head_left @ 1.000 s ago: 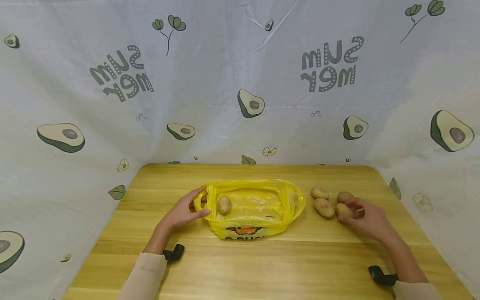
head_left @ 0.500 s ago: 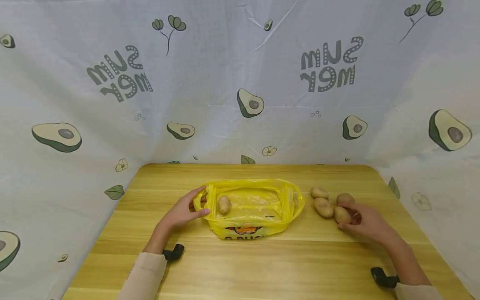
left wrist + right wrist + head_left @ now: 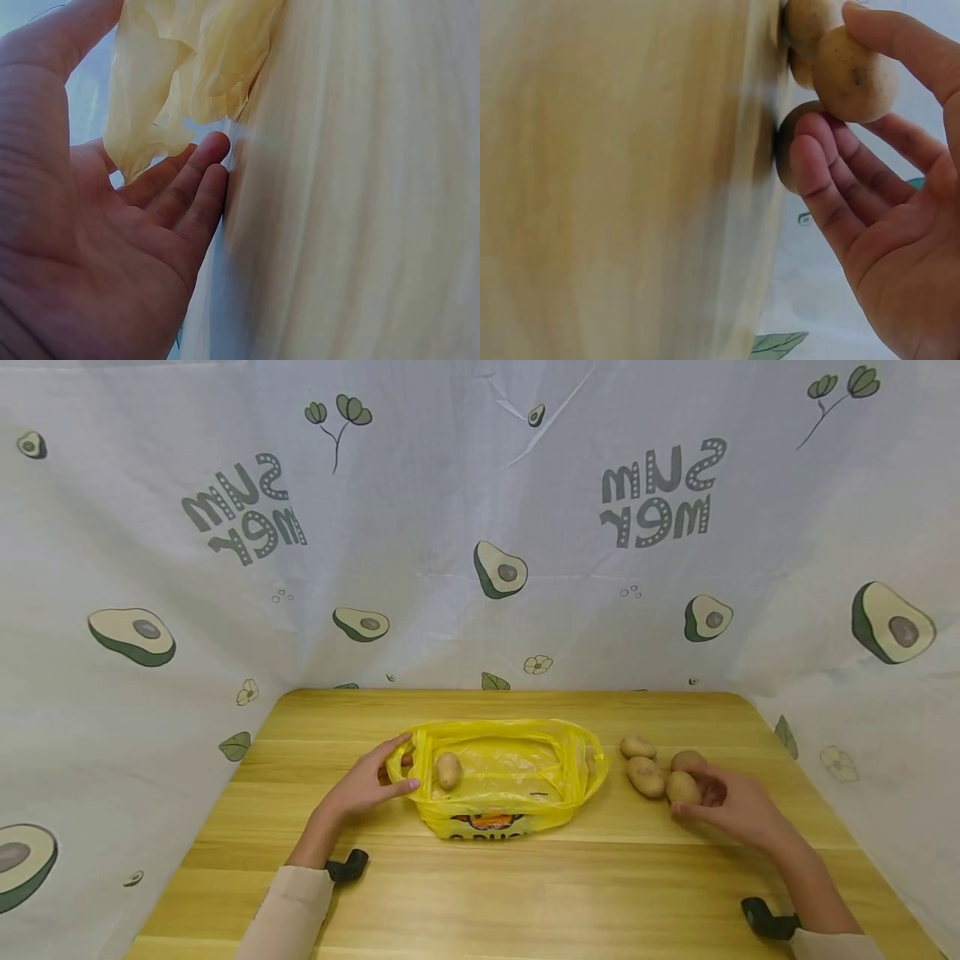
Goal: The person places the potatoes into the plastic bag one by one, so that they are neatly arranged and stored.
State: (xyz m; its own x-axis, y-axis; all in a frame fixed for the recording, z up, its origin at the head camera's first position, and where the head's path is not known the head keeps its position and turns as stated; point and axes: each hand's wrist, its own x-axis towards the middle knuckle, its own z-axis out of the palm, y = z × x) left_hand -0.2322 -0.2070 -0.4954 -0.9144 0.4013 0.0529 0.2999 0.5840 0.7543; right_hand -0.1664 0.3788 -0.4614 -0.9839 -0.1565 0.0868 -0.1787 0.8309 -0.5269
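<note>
A yellow plastic bag (image 3: 491, 814) lies on its base with its mouth spread wide, and one potato (image 3: 448, 771) shows inside at its left end. My left hand (image 3: 367, 783) is at that end, thumb and forefinger spread apart along the bag's edge; in the left wrist view its other fingers (image 3: 180, 196) are loosely bent near the tabletop. To the right of the bag, my right hand (image 3: 738, 806) pinches a potato (image 3: 855, 75) between thumb and forefinger. Beside it lie three more potatoes: a pale one (image 3: 637, 746), a long one (image 3: 645, 777) and a browner one (image 3: 687, 760).
The wooden table (image 3: 495, 893) runs back to a hanging cloth (image 3: 420, 527) printed with avocados, which also encloses both sides. A black wrist camera mount (image 3: 347, 865) sits on the left wrist, another black mount (image 3: 768, 918) on the right.
My right hand and the potato at its fingertips have shifted slightly left and toward me, with thumb and forefinger now around it. The left hand and the bag stay where they were.
</note>
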